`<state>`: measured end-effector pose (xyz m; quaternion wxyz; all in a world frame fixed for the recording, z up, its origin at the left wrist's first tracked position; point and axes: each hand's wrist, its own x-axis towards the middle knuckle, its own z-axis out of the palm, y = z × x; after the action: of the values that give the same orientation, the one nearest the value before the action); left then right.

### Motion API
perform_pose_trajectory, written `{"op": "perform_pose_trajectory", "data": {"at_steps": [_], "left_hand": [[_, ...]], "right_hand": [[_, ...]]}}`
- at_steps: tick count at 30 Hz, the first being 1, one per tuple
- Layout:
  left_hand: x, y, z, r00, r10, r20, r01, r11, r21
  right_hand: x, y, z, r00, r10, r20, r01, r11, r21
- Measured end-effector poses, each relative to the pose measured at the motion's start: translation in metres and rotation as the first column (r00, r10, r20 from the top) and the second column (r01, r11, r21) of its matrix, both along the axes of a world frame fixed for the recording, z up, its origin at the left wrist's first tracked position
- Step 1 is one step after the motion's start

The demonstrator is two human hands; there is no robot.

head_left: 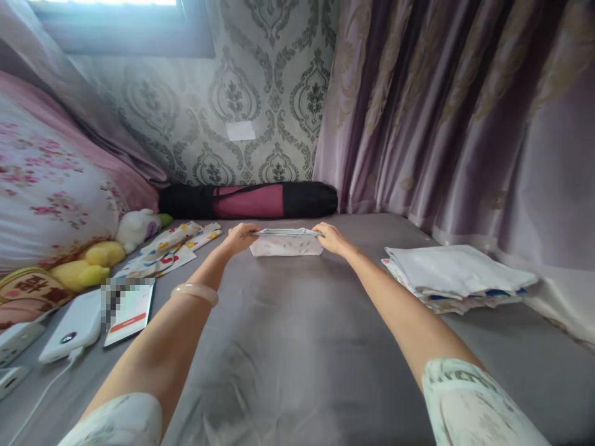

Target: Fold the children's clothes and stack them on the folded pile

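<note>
A folded white cloth (287,245) with a faint print is held out in front of me over the grey bed sheet (288,347). My left hand (242,236) pinches its left end, fingers closed around the edge. At the opposite end, my right hand (331,238) grips the cloth the same way. Its upper edge is stretched between both hands, and the lower part hangs down or rests on the sheet; I cannot tell which. To the right lies a stack of folded white cloths (458,272) with some coloured edges showing.
A patterned cloth (171,248), yellow plush toys (81,272), a phone (130,316) and a white power bank (74,328) with a cable lie on the left. A black and red roll bag (248,200) lies along the wall. Purple curtains (418,111) hang at the right.
</note>
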<state>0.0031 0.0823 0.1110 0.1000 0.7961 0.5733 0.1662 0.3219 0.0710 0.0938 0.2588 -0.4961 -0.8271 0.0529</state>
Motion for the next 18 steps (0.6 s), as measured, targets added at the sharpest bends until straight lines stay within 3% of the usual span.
{"op": "perform_pose_trajectory", "data": {"at_steps": [4, 10, 14, 18], "left_hand": [[0.001, -0.036, -0.012, 0.998, 0.028, -0.064, -0.022, 0.996, 0.090], [-0.004, -0.078, -0.054, 0.978, -0.146, -0.151, 0.174, 0.966, 0.193], [-0.006, -0.099, -0.073, 0.946, -0.242, -0.214, 0.273, 0.954, 0.126], [-0.005, -0.117, -0.084, 0.950, -0.211, -0.231, 0.228, 0.972, 0.050]], "right_hand": [[0.003, -0.040, -0.015, 0.995, 0.090, 0.031, -0.092, 0.994, 0.067], [0.004, -0.088, -0.041, 0.970, 0.129, 0.206, -0.146, 0.987, 0.067], [0.005, -0.108, -0.052, 0.937, 0.137, 0.323, -0.140, 0.990, -0.013], [0.008, -0.122, -0.057, 0.924, 0.152, 0.350, -0.131, 0.988, -0.083]]}}
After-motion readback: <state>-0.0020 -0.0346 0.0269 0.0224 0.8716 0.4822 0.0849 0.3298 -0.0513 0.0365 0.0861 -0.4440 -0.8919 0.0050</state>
